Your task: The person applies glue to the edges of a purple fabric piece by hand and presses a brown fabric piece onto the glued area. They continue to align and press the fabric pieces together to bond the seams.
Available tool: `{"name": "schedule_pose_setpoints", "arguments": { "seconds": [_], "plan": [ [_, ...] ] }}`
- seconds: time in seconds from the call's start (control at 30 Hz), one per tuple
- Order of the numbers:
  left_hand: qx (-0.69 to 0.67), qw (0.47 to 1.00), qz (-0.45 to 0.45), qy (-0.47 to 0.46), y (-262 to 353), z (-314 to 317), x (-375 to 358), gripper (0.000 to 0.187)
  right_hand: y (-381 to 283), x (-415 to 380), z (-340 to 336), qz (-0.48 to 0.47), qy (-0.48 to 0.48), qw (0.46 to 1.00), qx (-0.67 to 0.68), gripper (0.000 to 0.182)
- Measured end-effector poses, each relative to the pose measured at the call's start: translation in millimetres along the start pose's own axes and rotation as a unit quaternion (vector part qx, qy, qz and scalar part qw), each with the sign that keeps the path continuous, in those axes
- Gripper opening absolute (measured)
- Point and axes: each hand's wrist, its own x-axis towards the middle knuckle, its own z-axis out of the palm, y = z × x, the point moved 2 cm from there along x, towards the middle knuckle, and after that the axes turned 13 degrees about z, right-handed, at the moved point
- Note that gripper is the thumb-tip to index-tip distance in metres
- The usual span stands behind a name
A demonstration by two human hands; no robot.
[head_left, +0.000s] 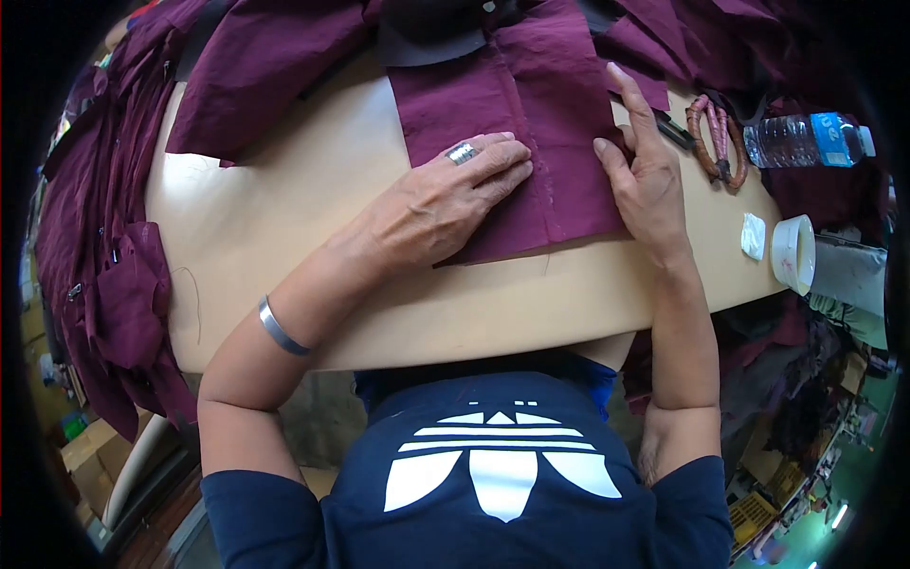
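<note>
A maroon fabric panel (517,104) with a seam down its middle lies on the pale table in front of me. My left hand (453,194), a wide ring on one finger, rests on the left half of the panel with its fingers laid out toward the seam. At the panel's right edge is my right hand (649,175). Its index finger points away from me, the thumb stands apart, and the other fingers are curled and partly hidden. I see nothing held in either hand. Dark cloth (427,38) overlaps the panel's far end.
Scissors with wrapped handles (718,142) lie right of my right hand, beside a water bottle (806,140). Further down are a white packet (753,235) and a roll of tape (792,254). Maroon garments (123,275) hang over the left edge of the table (275,275).
</note>
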Motion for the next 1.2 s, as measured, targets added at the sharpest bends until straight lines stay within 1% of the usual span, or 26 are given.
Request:
{"name": "schedule_pose_setpoints", "arguments": {
  "seconds": [0.03, 0.13, 0.23, 0.3, 0.4, 0.47, 0.57, 0.67, 0.77, 0.9, 1.0, 1.03, 1.1, 1.2],
  "plan": [
    [0.019, 1.0, 0.009, -0.014, 0.9, 0.1, 0.5, 0.042, 0.4, -0.7, 0.0, 0.013, -0.006, 1.0, 0.002, 0.068],
    [-0.022, 1.0, -0.02, 0.004, 1.7, 1.7, 1.0, 0.042, -0.2, -3.1, -3.2, 0.041, -0.017, 0.999, 0.011, 0.068],
    [-0.018, 1.0, -0.006, 0.001, 1.2, 6.7, 0.2, 0.042, -0.9, -2.8, -2.8, 0.034, -0.018, 0.999, 0.028, 0.069],
    [-0.014, 1.0, 0.02, -0.009, 7.9, 3.8, 1.3, 0.041, 1.1, -3.0, -0.7, 0.023, -0.015, 0.999, 0.045, 0.069],
    [-0.018, 0.999, 0.037, -0.004, 7.9, 7.1, 1.5, 0.039, 5.4, -4.2, 1.3, -0.001, 0.004, 0.999, 0.033, 0.069],
    [-0.026, 0.999, 0.044, 0.006, 1.6, 8.7, 2.0, 0.039, 5.0, -3.8, 0.5, 0.004, 0.005, 1.0, 0.017, 0.069],
    [-0.025, 0.998, -0.053, 0.022, -10.2, 14.9, 3.3, 0.04, 3.6, -4.8, 0.1, 0.011, 0.001, 1.0, 0.009, 0.069],
    [0.018, 0.997, -0.067, 0.023, -8.7, 12.9, 5.6, 0.04, 4.3, -4.2, 0.1, 0.014, 0.0, 1.0, 0.014, 0.069],
    [0.026, 0.999, 0.01, 0.023, -8.4, 7.8, 7.0, 0.039, 4.9, -4.2, 0.0, 0.01, 0.002, 1.0, 0.021, 0.069],
    [-0.077, 0.995, 0.043, 0.039, -8.7, 7.6, 8.5, 0.039, 3.3, -4.3, -0.9, 0.011, 0.004, 1.0, 0.021, 0.069],
    [-0.036, 0.996, -0.025, 0.082, -10.6, -0.9, 12.9, 0.035, 3.3, -6.5, -2.7, 0.018, -0.006, 0.999, 0.035, 0.069],
    [0.0, 0.995, -0.029, 0.099, -11.3, -3.7, 13.3, 0.031, 1.5, -9.4, -4.3, 0.029, -0.019, 0.998, 0.048, 0.069],
    [0.002, 0.996, -0.03, 0.085, -10.2, -5.6, 12.0, 0.029, -3.8, -19.8, -9.5, 0.053, -0.045, 0.995, 0.075, 0.07],
    [-0.016, 0.996, -0.035, 0.079, -11.4, 0.1, 6.9, 0.027, -0.8, -33.4, -10.9, 0.043, -0.062, 0.995, 0.062, 0.072]
  ]
}}
